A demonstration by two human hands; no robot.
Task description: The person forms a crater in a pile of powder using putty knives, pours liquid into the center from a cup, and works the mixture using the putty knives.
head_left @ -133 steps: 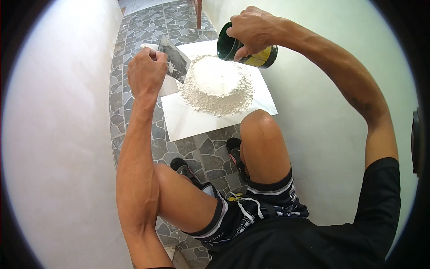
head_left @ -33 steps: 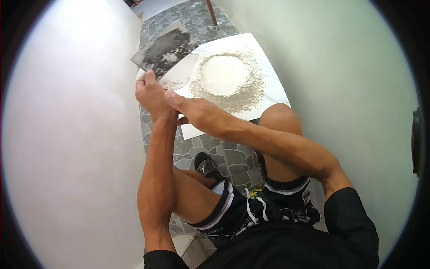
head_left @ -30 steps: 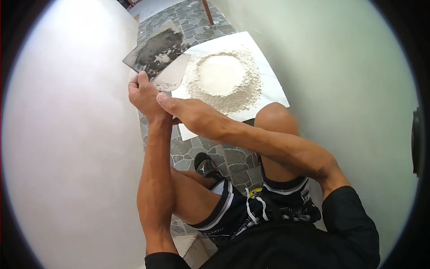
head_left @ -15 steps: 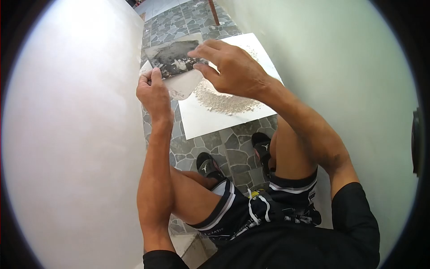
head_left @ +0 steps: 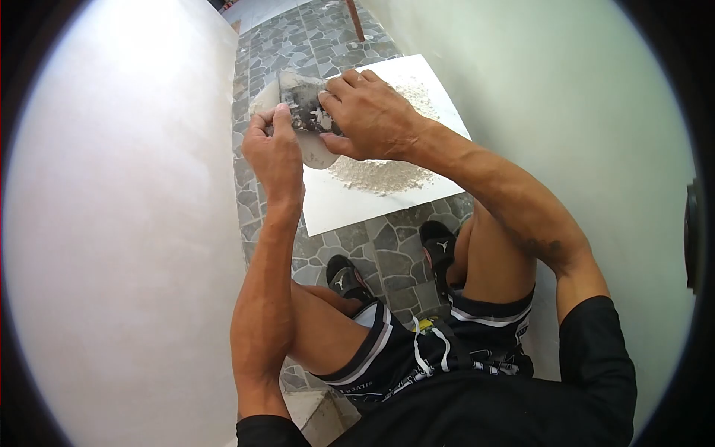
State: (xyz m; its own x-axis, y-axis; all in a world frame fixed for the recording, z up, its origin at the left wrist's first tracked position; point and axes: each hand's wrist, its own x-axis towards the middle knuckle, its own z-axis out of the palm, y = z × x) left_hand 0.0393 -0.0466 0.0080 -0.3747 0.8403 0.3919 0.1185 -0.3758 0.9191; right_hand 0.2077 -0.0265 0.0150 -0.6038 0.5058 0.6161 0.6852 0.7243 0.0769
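My left hand is closed on the near left edge of a flat grey plate with dark smears and whitish residue. My right hand grips the plate's right side, thumb below and fingers above. A pale, rounded sheet shows beneath the plate, close to both hands. Under my right hand lies a heap of white powder on a white board; my hand and forearm hide much of the heap.
White walls rise on the left and right. Grey stone-pattern floor runs between them. A brown post stands at the far end. My sandalled feet are near the board. A pale block sits at lower left.
My right hand let go of the dark green container seen earliest, later rested by my left wrist, then moved up and took hold of the plate. The plate is now turned and tilted.
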